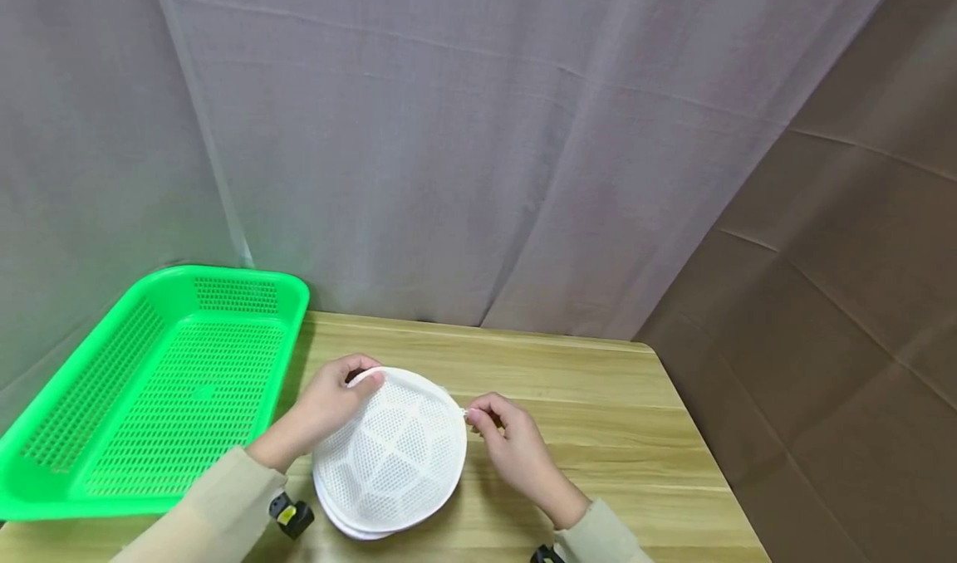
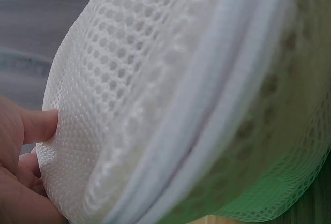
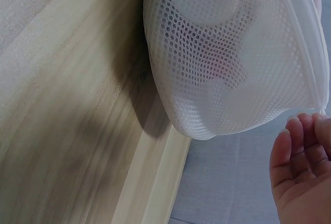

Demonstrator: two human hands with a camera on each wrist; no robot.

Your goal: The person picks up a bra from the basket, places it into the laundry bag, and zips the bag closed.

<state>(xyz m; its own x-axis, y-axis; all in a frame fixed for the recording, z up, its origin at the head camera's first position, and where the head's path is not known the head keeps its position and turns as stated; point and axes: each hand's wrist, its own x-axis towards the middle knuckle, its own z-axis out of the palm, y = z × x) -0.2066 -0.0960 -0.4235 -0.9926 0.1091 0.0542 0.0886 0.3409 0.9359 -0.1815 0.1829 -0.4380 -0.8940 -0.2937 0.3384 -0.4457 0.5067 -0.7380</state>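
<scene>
A round white mesh laundry bag (image 1: 396,455) is held up over the wooden table, its mesh face toward the head camera. My left hand (image 1: 329,401) grips its upper left rim, thumb on the near face. At the bag's right edge, my right hand (image 1: 516,443) pinches a small bit at the end of the zipper seam, probably the zipper pull; the fingertips mostly hide it. Up close, the left wrist view shows the bag's white zipper band (image 2: 207,105) running along its side. Through the mesh (image 3: 207,79), the right wrist view shows pale rounded shapes and a faint pinkish patch inside.
A large green plastic basket (image 1: 287,355) with perforated walls stands left of the bag, close to my left forearm. The wooden table (image 1: 598,405) extends to the right. Grey curtain (image 1: 419,173) hangs behind, and brown cloth (image 1: 822,297) borders the right side.
</scene>
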